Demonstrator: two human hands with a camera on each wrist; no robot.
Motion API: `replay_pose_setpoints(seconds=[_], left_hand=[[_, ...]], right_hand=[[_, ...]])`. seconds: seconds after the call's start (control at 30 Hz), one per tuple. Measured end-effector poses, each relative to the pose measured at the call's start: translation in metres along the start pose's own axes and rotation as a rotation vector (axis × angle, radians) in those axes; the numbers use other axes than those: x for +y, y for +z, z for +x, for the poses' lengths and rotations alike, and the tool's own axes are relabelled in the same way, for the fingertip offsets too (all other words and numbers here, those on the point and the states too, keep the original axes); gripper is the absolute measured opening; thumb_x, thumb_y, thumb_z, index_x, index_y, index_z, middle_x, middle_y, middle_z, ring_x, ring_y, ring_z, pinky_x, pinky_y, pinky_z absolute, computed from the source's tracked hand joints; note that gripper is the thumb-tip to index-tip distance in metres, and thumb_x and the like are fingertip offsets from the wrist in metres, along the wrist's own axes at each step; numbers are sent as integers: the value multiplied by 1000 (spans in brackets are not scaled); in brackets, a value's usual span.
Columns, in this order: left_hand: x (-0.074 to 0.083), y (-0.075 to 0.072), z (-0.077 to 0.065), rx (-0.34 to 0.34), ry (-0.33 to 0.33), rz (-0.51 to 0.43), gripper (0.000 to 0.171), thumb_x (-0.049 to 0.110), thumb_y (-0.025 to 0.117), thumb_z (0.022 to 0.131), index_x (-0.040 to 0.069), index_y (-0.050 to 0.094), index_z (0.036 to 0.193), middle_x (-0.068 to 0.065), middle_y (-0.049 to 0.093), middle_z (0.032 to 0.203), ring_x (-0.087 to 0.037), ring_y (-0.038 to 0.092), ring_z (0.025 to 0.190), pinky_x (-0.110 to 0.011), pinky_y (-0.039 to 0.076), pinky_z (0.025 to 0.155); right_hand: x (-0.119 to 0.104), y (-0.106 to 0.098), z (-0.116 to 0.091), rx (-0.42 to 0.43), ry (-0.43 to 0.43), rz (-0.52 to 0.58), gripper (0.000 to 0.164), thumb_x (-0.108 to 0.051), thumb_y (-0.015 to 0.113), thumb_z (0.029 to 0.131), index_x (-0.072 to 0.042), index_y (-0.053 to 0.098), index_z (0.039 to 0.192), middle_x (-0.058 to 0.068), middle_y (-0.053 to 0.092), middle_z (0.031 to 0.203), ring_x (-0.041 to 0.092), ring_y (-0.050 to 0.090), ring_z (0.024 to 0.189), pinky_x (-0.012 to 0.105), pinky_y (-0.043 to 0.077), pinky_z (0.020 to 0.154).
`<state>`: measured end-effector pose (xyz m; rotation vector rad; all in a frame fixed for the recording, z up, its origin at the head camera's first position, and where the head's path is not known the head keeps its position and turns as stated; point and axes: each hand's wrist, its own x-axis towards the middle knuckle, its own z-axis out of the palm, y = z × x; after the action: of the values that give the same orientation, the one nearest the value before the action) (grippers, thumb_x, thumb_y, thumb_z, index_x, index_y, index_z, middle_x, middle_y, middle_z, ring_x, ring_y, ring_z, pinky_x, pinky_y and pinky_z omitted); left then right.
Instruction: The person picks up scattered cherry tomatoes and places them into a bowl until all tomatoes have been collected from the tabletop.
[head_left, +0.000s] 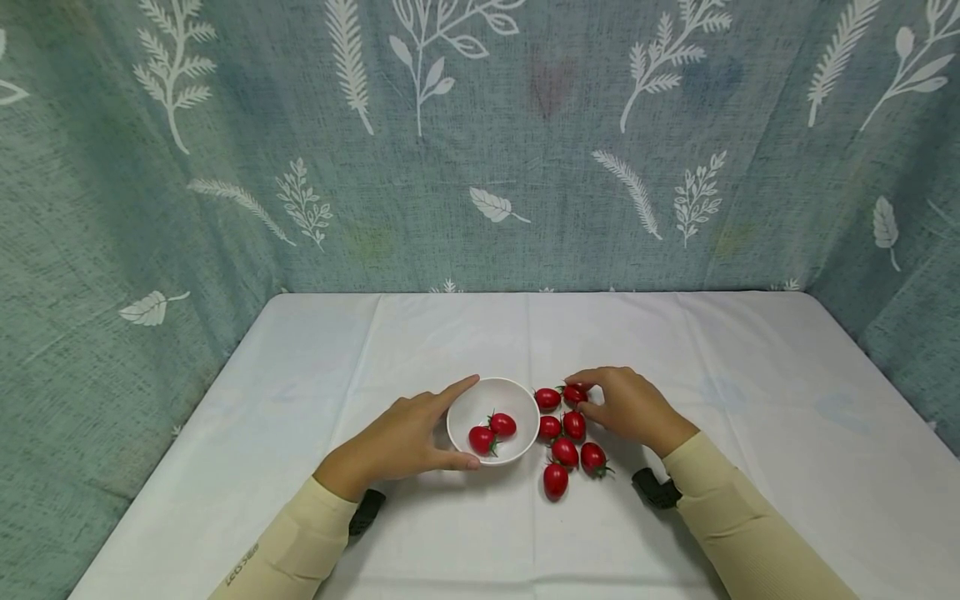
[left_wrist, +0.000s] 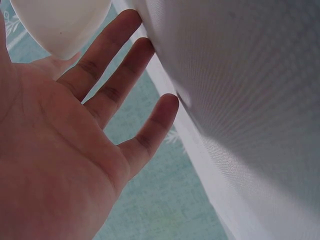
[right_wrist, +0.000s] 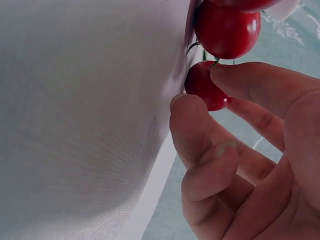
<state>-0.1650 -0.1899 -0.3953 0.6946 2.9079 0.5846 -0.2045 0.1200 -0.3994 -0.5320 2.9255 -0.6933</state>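
Note:
A white bowl (head_left: 457, 417) stands on the table with two red cherry tomatoes (head_left: 502, 425) inside. My left hand (head_left: 397, 437) spans its left side, forefinger at the far rim and thumb at the near rim. In the left wrist view the other fingers (left_wrist: 112, 97) extend straight below the bowl (left_wrist: 67, 25), their tips by the cloth. To the right of the bowl, my right hand (head_left: 630, 404) pinches a cherry tomato (head_left: 574, 394) between thumb and fingers. The right wrist view shows that tomato (right_wrist: 202, 85) against the cloth, between the fingertips.
Several more cherry tomatoes (head_left: 565, 452), some with green stems, lie between the bowl and my right hand. A white cloth (head_left: 450, 533) covers the table. Behind and beside it hangs a green curtain (head_left: 480, 242) with white leaf prints.

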Motion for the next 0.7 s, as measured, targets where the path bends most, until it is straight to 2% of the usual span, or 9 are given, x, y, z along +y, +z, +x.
replay_pose_setpoints(seconds=[0.17,0.47,0.7], left_hand=[[1,-1,0,-4,1,1,103,74,67,57,45,18,143,7,60,108,-6,53,94,-35,42,84],[0,0,0,-5,3,4,104,74,67,57,45,18,144,9,60,111,-7,54,97,-37,42,87],[0,0,1,-5,10,1,103,74,67,57,44,19,144,9,59,110,-6,53,95,-34,43,83]], right_hand=[[1,0,1,-5,-4,1,38,-17,72,79,-19,64,116,2,67,106,12,54,76,22,43,58],[1,0,0,1,-11,-9,36,-17,72,79,-19,64,114,2,67,104,13,58,81,25,47,63],[-1,-1,0,23,-14,-33,36,-19,72,79,-19,64,114,2,68,103,15,61,85,29,50,68]])
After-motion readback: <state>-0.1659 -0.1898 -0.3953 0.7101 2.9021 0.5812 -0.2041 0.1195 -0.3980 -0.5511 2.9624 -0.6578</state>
